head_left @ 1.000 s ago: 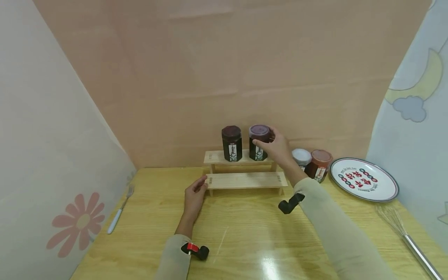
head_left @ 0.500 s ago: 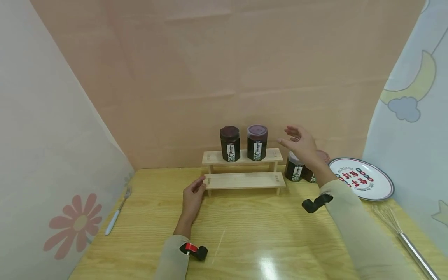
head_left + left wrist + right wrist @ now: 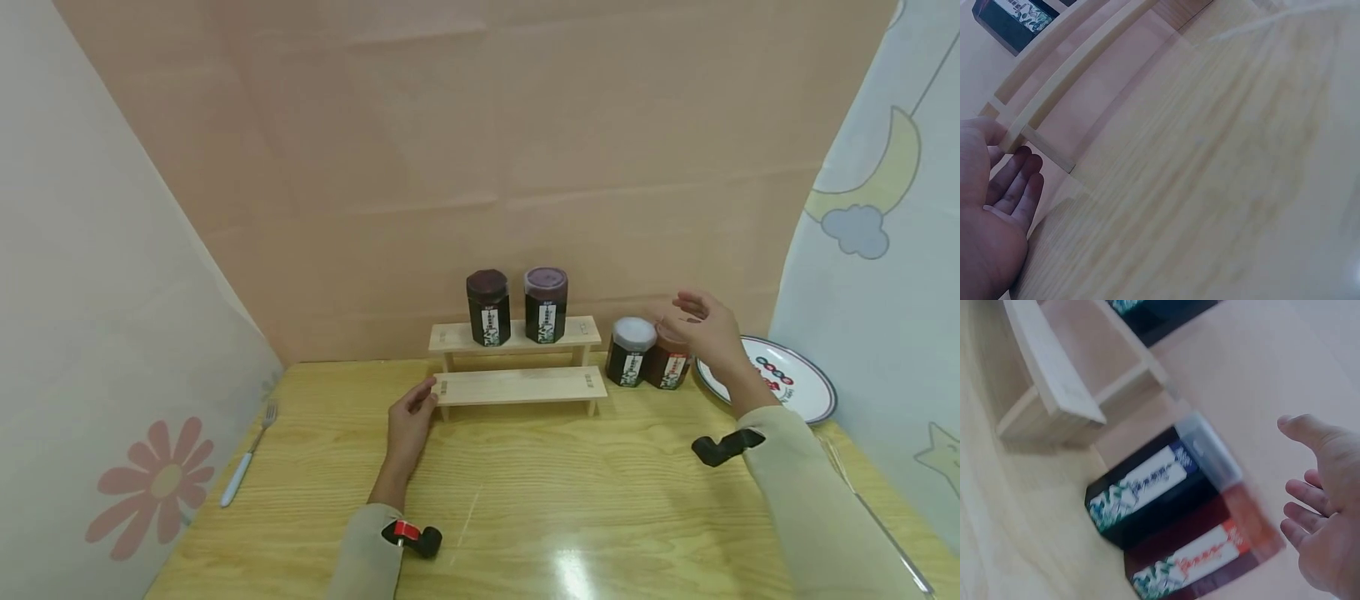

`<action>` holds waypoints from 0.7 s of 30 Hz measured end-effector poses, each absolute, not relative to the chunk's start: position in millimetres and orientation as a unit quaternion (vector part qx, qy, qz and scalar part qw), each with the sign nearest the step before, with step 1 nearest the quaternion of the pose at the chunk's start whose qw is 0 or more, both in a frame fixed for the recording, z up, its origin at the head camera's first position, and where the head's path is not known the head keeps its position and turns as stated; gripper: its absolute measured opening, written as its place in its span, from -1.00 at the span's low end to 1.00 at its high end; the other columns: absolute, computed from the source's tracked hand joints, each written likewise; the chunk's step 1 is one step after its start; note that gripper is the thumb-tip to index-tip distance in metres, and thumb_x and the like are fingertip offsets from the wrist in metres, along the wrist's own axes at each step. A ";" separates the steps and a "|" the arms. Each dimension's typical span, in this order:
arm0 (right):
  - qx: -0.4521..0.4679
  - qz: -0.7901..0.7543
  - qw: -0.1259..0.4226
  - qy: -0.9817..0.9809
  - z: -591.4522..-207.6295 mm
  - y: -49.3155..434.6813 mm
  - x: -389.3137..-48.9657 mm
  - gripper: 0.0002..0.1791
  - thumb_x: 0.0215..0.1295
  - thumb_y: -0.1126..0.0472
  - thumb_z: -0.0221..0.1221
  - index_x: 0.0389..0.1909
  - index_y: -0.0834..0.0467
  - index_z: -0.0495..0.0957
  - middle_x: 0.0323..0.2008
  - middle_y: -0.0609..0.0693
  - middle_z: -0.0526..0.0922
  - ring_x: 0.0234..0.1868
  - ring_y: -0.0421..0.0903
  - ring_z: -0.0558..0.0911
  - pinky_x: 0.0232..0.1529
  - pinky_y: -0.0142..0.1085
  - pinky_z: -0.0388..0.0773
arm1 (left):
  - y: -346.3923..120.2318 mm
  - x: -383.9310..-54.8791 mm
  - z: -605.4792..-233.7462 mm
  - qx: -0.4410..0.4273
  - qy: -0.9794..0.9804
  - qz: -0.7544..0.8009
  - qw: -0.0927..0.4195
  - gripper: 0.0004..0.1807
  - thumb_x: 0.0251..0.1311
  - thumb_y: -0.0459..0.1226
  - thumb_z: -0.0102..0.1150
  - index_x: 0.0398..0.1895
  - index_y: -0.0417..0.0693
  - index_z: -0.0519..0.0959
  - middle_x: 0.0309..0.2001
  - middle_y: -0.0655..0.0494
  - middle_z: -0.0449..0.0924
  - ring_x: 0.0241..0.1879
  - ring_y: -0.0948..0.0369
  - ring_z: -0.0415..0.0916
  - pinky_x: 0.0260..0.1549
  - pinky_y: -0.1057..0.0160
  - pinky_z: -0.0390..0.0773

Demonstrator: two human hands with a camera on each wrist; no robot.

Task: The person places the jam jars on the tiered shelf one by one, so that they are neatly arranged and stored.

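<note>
My left hand (image 3: 411, 419) holds the left end of a two-tier wooden stand (image 3: 517, 387), thumb and fingers about its lower board. In the left wrist view, fingers (image 3: 1019, 181) lie just under that board's end. On the upper tier stand a dark-lidded jar (image 3: 489, 308) and a purple-lidded jar (image 3: 546, 307), slightly apart. A white-lidded jar (image 3: 632, 353) and a red-brown jar (image 3: 669, 358) stand side by side on the table, right of the stand. Just above the red-brown jar hovers my right hand (image 3: 708, 329), fingers spread and holding nothing. The right wrist view shows it clear of both lids.
Behind the right arm lies a white plate (image 3: 806, 383) with red characters, leaning toward the right wall. A whisk (image 3: 885, 533) is partly hidden by the right sleeve. A fork (image 3: 251, 450) lies at the table's left edge. A pinkish backdrop rises behind the stand.
My right hand has let go of the purple-lidded jar on the upper tier and moved right to above the red-brown jar. The left hand stays at the stand's end.
</note>
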State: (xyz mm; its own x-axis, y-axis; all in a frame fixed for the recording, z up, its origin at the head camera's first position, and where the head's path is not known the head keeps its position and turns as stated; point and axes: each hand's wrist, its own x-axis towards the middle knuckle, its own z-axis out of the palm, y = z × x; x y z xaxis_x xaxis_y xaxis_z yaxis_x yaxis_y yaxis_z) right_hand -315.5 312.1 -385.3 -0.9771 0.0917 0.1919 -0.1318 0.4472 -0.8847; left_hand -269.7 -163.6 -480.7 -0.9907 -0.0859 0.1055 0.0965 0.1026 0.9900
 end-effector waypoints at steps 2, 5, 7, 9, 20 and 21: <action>0.004 0.523 0.104 -0.846 -389.9 316.8 -314.3 -0.05 0.46 -0.10 0.23 0.63 0.25 0.01 0.55 0.36 0.20 0.54 0.36 0.22 0.50 0.18 0.28 | -163.9 -269.8 -480.9 -0.005 -0.739 -0.671 0.067 -0.59 0.50 -0.30 0.13 0.35 -0.19 0.53 0.42 -0.07 0.50 0.44 -0.02 0.40 0.13 0.58 0.52; -0.005 0.520 0.105 -0.848 -395.6 322.2 -312.2 -0.06 0.46 -0.08 0.24 0.63 0.25 0.01 0.54 0.36 0.19 0.54 0.37 0.22 0.46 0.05 0.35 | -164.1 -269.9 -481.0 -0.008 -0.737 -0.672 0.066 -0.58 0.50 -0.30 0.13 0.36 -0.20 0.52 0.42 -0.07 0.49 0.45 -0.02 0.39 0.14 0.58 0.52; -0.009 0.517 0.105 -0.849 -399.8 325.6 -311.4 -0.07 0.47 -0.09 0.22 0.63 0.25 0.01 0.55 0.36 0.18 0.55 0.37 0.21 0.43 -0.04 0.38 | -164.2 -270.2 -481.2 -0.009 -0.736 -0.674 0.067 -0.58 0.50 -0.30 0.13 0.36 -0.21 0.52 0.42 -0.08 0.49 0.45 -0.03 0.39 0.14 0.57 0.52; -0.015 0.512 0.102 -0.853 -404.6 328.8 -310.4 -0.07 0.48 -0.11 0.20 0.63 0.25 0.01 0.56 0.36 0.17 0.55 0.36 0.20 0.35 -0.19 0.42 | -164.2 -271.0 -481.6 -0.007 -0.734 -0.676 0.067 -0.58 0.50 -0.30 0.13 0.36 -0.21 0.52 0.42 -0.08 0.49 0.44 -0.03 0.39 0.13 0.58 0.52; -0.019 0.495 0.116 -0.861 -427.8 337.7 -311.0 -0.05 0.46 -0.14 0.22 0.60 0.33 0.06 0.49 0.43 0.26 0.43 0.32 0.32 -0.12 -0.75 0.31 | -167.7 -290.9 -510.2 0.003 -0.733 -0.677 0.075 -0.57 0.51 -0.26 0.13 0.37 -0.13 0.52 0.44 -0.03 0.47 0.46 0.02 0.38 0.07 0.66 0.47; -0.019 0.493 0.115 -0.862 -429.3 337.5 -311.0 -0.03 0.45 -0.14 0.24 0.60 0.33 0.06 0.49 0.43 0.27 0.43 0.31 0.32 -0.12 -0.75 0.31 | -167.9 -291.3 -511.1 0.002 -0.732 -0.677 0.078 -0.58 0.51 -0.26 0.14 0.37 -0.12 0.53 0.44 -0.03 0.48 0.45 0.02 0.38 0.07 0.66 0.47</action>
